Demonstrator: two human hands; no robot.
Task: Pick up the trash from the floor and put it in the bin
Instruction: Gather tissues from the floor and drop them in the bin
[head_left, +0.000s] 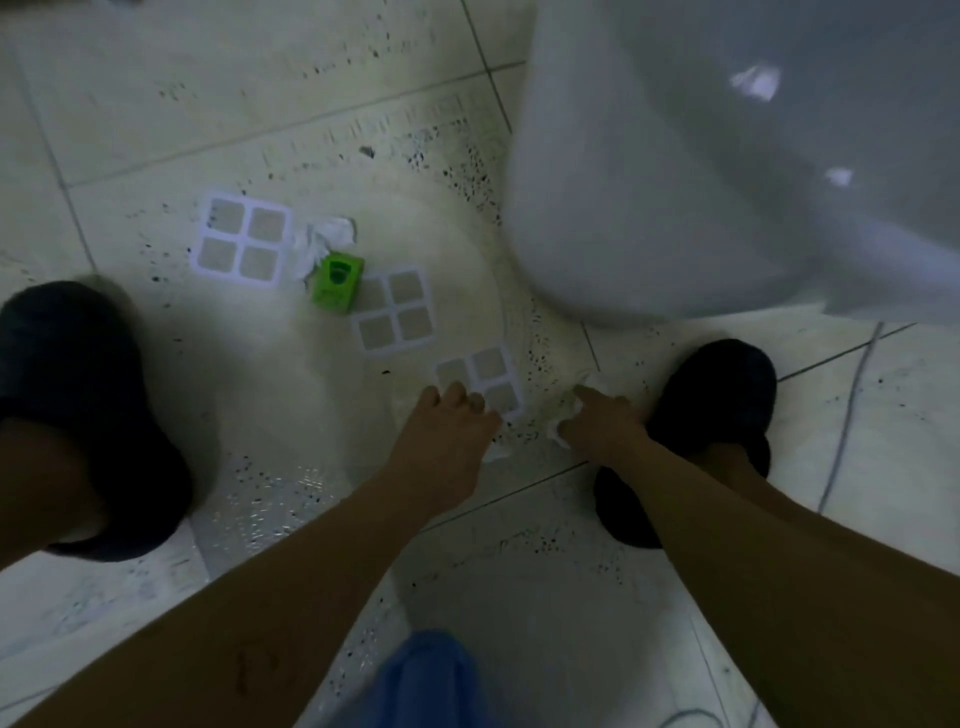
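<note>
A crumpled white paper tissue (567, 413) on the pale tiled floor (156, 104) is gripped by the curled right hand (597, 423), at 9 o'clock of a black slipper (717, 400). At the tissue's 9 o'clock, a white four-window square sheet (493, 376) is touched by the loosely extended left hand (447, 431). A small green carton (336, 282) is seen well apart at 11 o'clock.

Speckled tiled floor (156, 104), white toilet (701, 156), dim light

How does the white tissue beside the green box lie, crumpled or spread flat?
Crumpled: the white tissue is bunched into uneven folds with ragged edges, beside the green box.
</note>
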